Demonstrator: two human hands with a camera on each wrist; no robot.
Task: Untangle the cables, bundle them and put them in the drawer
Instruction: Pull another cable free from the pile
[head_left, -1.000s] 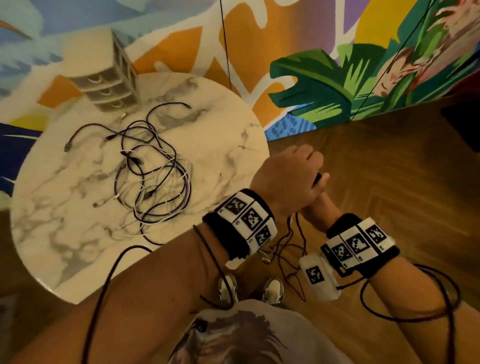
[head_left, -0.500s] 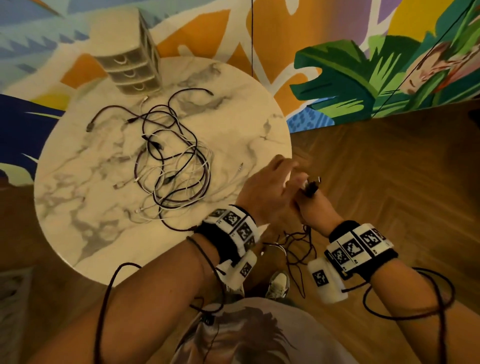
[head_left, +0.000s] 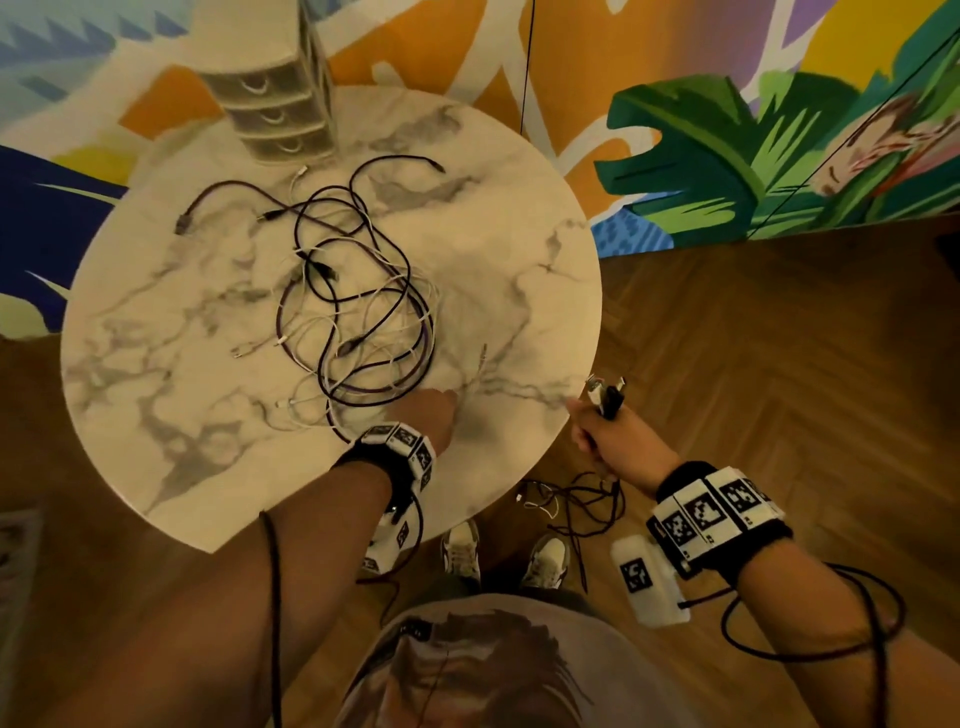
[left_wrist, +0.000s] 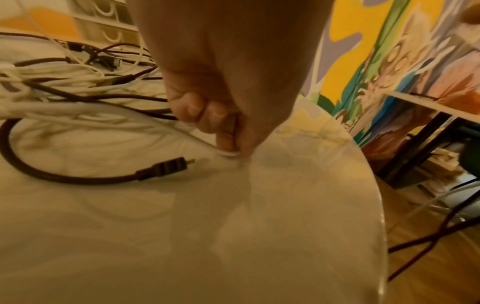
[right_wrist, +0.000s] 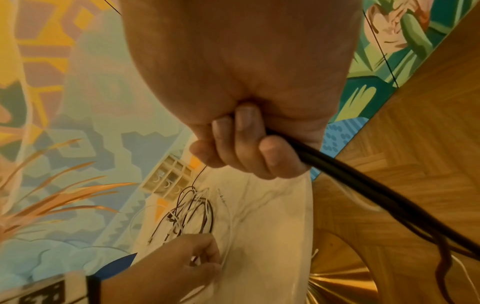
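Head view: your left hand (head_left: 434, 415) pinches a white cable (left_wrist: 202, 142) on the round table (head_left: 519, 218), near its right edge. Your right hand (head_left: 610, 436), beyond that edge, grips dark cables (head_left: 605, 397), plugs pointing up. The tangled cables (head_left: 358, 312) lie mid-table; the drawer unit (head_left: 275, 111) stands at the far edge.

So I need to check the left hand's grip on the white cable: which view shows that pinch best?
The left wrist view: the left hand fills the frame, fingertips pinching the white cable at the table. In the head view the hand hides the pinch; in the right wrist view it is small and blurred.
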